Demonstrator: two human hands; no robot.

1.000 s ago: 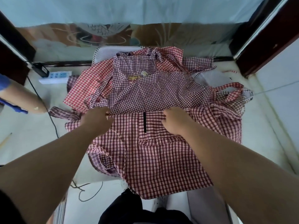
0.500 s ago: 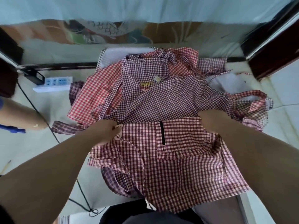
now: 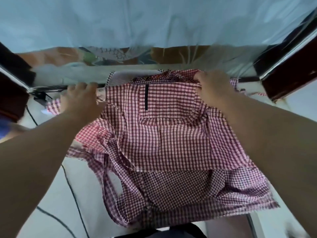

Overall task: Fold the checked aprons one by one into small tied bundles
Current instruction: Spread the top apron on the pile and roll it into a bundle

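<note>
Both hands are now farther from the person than before, and the edge of the apron has gone with them. The left hand grips the left corner of this edge and the right hand grips the right corner, fingers curled on the cloth. The apron lies over other aprons on the worktop.

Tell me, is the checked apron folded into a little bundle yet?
Not yet. The apron is spread wide, its far edge held up by the left hand and right hand.
</note>
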